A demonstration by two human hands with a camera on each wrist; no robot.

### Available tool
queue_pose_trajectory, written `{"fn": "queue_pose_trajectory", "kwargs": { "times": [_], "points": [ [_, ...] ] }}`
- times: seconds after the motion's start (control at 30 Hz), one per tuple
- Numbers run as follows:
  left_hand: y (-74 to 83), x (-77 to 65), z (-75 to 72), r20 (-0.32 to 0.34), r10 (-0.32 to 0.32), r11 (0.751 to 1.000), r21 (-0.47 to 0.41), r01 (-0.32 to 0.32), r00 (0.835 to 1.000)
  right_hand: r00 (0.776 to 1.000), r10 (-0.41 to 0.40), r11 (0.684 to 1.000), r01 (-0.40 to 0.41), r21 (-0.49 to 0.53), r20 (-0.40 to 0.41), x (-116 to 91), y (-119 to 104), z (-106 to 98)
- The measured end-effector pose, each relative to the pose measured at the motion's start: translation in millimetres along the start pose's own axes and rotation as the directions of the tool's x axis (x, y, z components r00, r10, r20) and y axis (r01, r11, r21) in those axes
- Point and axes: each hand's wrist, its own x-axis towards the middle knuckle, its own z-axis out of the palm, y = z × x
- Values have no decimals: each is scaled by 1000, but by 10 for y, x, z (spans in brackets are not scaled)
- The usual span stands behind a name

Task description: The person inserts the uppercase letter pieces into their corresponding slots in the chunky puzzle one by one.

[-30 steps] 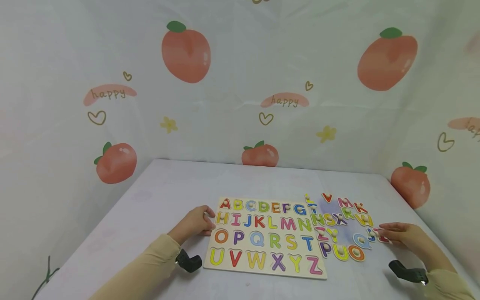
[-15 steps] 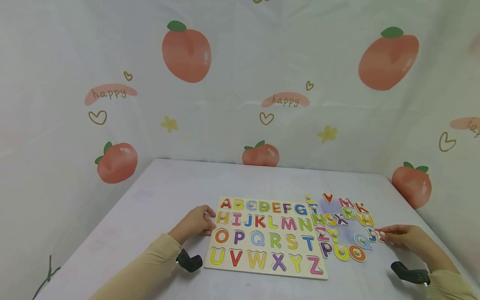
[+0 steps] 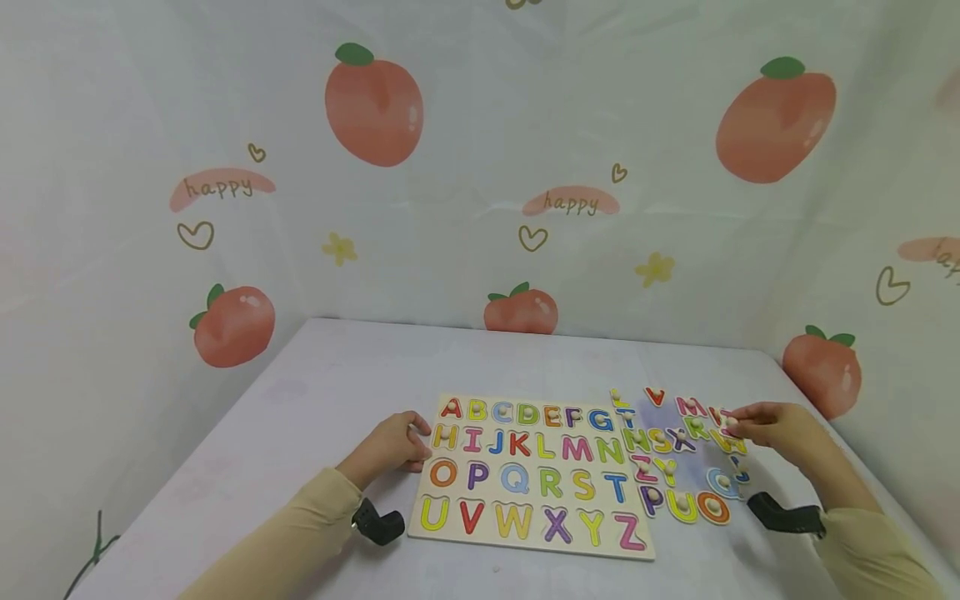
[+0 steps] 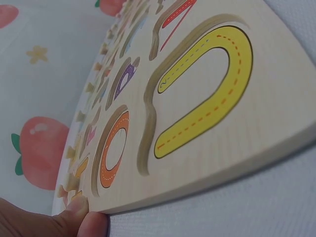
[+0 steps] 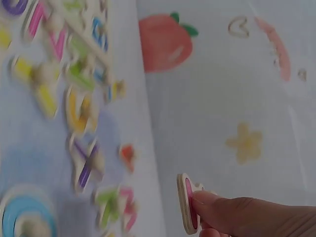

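Pink letter piece (image 5: pixel 186 205) pinched by right grip (image 3: pixel 778 429), A–Z board (image 4: pixel 276 94) by left grip (image 3: pixel 390 450)

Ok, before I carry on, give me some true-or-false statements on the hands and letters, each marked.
1. The right hand holds a letter piece. True.
2. Both hands hold letter pieces. False: the left hand is at the left edge of the board.
3. The H piece sits in its slot. True.
4. Every letter is in its slot. False: the U piece lies loose, right of the board.
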Motion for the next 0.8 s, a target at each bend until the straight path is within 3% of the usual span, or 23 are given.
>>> {"fn": "queue_pose_trajectory", "kwargs": {
  "times": [0.2,0.4,0.7,0.8],
  "points": [
    [1,6,1,-4,-4,1000,27,4,1000,988,-153,988,153,4,4,-13,-502,218],
    [-7,8,4,-4,-10,1000,28,10,1000,968,-251,966,249,66,16,33,-969,525],
    [-13,9,10,-3,9,1000,28,-9,1000,933,-359,918,345,196,39,130,-1507,1075],
    [-12,8,8,-1,8,1000,22,-8,1000,933,-358,911,338,235,45,173,-1650,1300]
  ]
}}
